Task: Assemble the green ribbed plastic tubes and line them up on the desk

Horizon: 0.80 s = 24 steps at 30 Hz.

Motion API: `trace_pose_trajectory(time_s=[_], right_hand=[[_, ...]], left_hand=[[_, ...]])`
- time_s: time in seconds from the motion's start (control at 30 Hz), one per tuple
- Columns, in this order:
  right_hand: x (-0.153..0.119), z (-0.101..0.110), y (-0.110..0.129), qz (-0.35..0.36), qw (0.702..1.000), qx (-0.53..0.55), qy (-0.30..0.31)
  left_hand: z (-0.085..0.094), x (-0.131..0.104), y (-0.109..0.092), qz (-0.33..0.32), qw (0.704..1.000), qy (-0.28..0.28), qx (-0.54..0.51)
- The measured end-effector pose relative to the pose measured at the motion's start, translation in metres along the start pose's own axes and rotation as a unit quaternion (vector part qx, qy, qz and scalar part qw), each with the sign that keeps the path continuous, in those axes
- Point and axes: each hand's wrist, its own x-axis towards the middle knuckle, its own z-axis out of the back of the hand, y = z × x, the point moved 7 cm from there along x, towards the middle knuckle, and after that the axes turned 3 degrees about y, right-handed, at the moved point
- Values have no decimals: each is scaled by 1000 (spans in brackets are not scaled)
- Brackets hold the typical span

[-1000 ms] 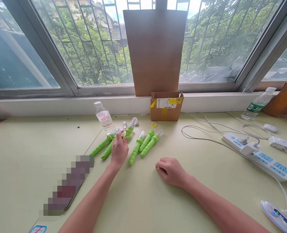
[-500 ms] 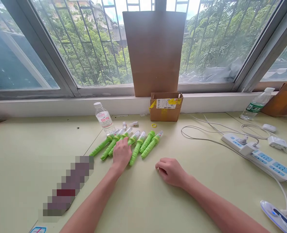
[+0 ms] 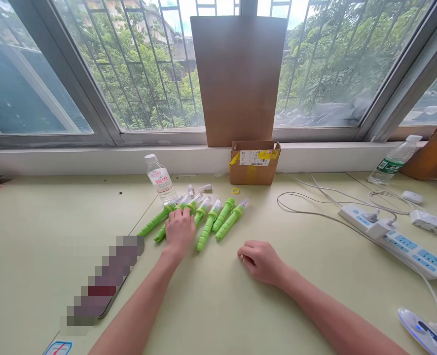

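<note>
Several green sticks with ribbed grips and clear tips lie side by side, among them a green stick at the right end of the row. My left hand lies over the middle of the row, its fingers bent around a green stick whose lower part it hides. Other sticks touch or nearly touch this hand on both sides. My right hand rests on the table in a loose fist, apart from the sticks, and nothing shows in it.
Behind the row stand a water bottle and a small cardboard box. A yellow ring and small clear-and-white pieces lie nearby. A blurred phone is at left; a power strip with cables is at right.
My left hand has shifted a little to the left along the row, uncovering more of the stick to its right. My right hand stays in place.
</note>
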Motion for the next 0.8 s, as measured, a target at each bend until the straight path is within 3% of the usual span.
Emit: trace_pose_trajectory(time_s=[0.33, 0.5, 0.63, 0.8], right_hand=[[0, -1, -1, 2, 1000, 5, -2], [1, 1, 1, 3, 1000, 4, -2], [1, 2, 1, 0, 1000, 2, 5], [1, 2, 2, -1, 1000, -5, 8]], left_hand=[[-2, 4, 12, 19, 998, 55, 35], [-11, 8, 23, 22, 994, 109, -6], [0, 12, 21, -15, 995, 9, -97], [20, 11, 12, -77, 966, -108, -222]])
